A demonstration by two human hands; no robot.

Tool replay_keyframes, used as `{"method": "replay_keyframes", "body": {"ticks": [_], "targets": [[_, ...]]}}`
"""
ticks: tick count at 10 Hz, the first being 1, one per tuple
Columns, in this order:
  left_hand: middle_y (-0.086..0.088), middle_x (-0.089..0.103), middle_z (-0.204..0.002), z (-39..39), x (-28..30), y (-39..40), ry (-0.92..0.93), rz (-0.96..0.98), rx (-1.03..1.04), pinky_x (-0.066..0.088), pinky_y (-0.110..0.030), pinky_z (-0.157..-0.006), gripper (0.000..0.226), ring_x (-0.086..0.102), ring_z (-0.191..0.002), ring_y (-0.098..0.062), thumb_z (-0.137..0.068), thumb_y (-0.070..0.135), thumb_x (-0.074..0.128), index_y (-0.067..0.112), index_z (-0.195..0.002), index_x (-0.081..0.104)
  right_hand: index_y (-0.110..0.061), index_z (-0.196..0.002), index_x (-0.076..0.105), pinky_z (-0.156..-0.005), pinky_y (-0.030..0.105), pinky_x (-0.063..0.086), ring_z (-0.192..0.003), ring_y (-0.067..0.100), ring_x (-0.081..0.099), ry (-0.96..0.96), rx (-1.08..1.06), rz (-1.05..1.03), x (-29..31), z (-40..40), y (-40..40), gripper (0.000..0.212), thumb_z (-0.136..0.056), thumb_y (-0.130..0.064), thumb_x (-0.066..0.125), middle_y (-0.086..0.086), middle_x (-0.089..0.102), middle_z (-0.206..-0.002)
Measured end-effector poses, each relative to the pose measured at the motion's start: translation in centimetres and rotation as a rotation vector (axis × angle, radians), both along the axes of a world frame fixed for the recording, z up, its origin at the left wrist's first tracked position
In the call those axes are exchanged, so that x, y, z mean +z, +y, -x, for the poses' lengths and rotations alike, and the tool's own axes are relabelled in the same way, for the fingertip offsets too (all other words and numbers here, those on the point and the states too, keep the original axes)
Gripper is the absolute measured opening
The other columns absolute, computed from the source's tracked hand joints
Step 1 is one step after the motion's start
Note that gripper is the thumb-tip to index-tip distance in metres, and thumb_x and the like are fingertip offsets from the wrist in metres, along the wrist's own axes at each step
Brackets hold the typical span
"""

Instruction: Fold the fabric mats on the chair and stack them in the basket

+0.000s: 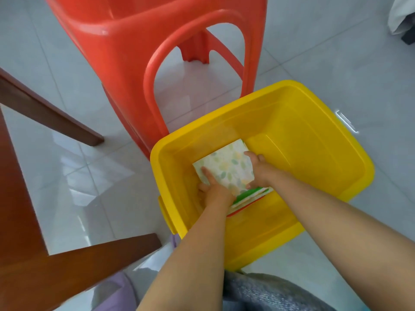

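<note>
Pale glossy floor tiles point(67, 171) spreading out underneath, throwing back window light. Sitting on them, a yellow basket point(314, 140), and down in its near-left corner a folded leaf-print mat point(229, 169) being settled onto a stack of folded mats point(249, 199), green, white and orange edges peeking out below. Left hand point(213, 189) lying on the near-left part of that mat, forefinger stretched flat across it, thumb seemingly tucked under the edge. Right hand point(258, 173) gripping the right edge, thumb on top, the other fingers curling down the side and out of sight. Looking like the placing step, with the fold already made.

Doing it well, probably: keeping both hands low, squaring the corners against the pile beneath, pressing the fold flat before easing the fingers out sideways so nothing springs open or slides askew.

Just behind the basket, a red plastic chair point(125, 63) standing with nothing visible on the part in view, seat mostly out of frame. At left, dark wooden furniture legs point(45, 108); at bottom, grey fabric point(269, 292) of clothing.

No brand, label or readable writing showing anywhere.
</note>
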State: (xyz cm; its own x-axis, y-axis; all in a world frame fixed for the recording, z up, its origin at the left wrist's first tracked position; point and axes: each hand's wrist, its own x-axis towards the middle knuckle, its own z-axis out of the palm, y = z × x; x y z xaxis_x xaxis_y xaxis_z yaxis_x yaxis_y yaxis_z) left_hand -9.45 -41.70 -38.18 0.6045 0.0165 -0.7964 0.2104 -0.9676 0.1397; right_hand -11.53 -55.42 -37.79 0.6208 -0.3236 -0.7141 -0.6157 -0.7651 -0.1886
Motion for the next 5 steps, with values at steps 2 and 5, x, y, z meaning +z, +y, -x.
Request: {"method": "replay_keyframes", "body": {"ticks": [2,5], "targets": [[-0.019,0.004,-0.15,-0.5,3.1,0.2,-0.061,0.081,0.014,0.033,-0.038,-0.107,0.109,0.027,-0.133,-0.033,-0.085,0.037,0.065,0.021,-0.146,-0.024,-0.031,-0.147,0.005,-0.101,0.042,0.037,-0.131,0.034,0.03,-0.041,0.104,0.18,2.7,0.0,0.4,0.1,-0.075,-0.045,0.072,0.012,0.021,-0.147],[-0.02,0.046,-0.138,-2.5,15.9,3.3,-0.247,0.463,0.04,0.045,-0.036,-0.095,0.053,0.049,-0.123,-0.035,-0.093,0.021,0.049,0.002,-0.14,0.032,-0.017,-0.126,0.054,-0.097,0.032,0.04,-0.122,0.024,0.048,-0.617,-0.131,-0.099,15.3,0.0,3.2,0.051,-0.08,-0.031,0.071,0.01,0.049,-0.132]]}}
